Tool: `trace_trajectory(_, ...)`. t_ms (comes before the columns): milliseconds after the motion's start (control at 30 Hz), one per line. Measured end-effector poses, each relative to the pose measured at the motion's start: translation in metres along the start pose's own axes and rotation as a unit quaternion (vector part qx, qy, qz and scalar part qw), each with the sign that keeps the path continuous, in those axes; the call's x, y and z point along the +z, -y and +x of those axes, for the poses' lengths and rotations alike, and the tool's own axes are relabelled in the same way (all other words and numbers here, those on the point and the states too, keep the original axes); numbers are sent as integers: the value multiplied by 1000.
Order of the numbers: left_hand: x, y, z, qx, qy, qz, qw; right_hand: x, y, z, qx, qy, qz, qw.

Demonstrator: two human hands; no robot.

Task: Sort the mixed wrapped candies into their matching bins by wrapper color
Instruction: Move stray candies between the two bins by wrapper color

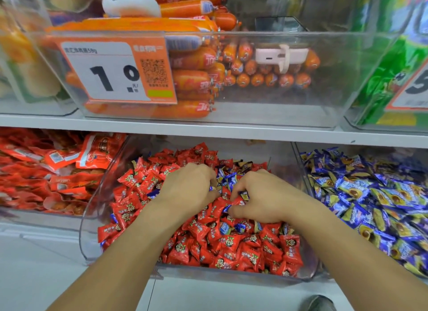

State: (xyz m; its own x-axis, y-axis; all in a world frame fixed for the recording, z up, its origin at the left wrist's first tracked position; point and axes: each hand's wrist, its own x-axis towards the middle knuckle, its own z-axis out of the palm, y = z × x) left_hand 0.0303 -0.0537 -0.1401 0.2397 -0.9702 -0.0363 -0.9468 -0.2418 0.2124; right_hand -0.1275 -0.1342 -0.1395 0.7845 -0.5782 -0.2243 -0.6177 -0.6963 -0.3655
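Note:
A clear middle bin [92, 218] is full of red wrapped candies [231, 248] with some blue wrapped candies [228, 180] mixed in near the centre. Both my hands are in this bin. My left hand [190, 188] lies knuckles up on the pile, its fingers curled round blue candies at its fingertips. My right hand [259, 195] pinches blue candies between thumb and curled fingers. To the right, a second clear bin [301, 171] holds blue and yellow wrapped candies [370, 195].
A bin of red snack packets [46, 171] stands at the left. The shelf [208, 127] above carries a clear bin of orange sausages [196, 79] with an orange price tag [115, 72], and green packets [393, 67] at right. A shoe [322, 303] shows below.

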Motion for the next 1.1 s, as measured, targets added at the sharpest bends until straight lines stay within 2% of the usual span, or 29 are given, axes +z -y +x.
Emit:
trace_trajectory(200,-20,29,-12,-45,-15,-171,984,-8,6,0,2,-106,87,991)
trace_trajectory(333,-29,41,-22,-70,17,-239,968,-13,9,0,9,-124,154,980)
trace_trajectory(633,-33,43,-23,-88,-35,-301,949,-16,6,0,59,-141,143,978)
trace_trajectory(733,-36,41,-20,-74,-35,-291,953,-24,7,1,91,-152,94,980)
trace_trajectory(900,-27,37,-10,-65,-70,-207,974,-20,14,12,145,-98,3,985)
trace_trajectory(1000,-23,40,-3,-53,-106,-165,979,-10,25,19,167,-69,-1,984)
trace_trajectory(1100,-18,42,3,-46,-99,-120,987,-1,36,23,168,-54,3,984)
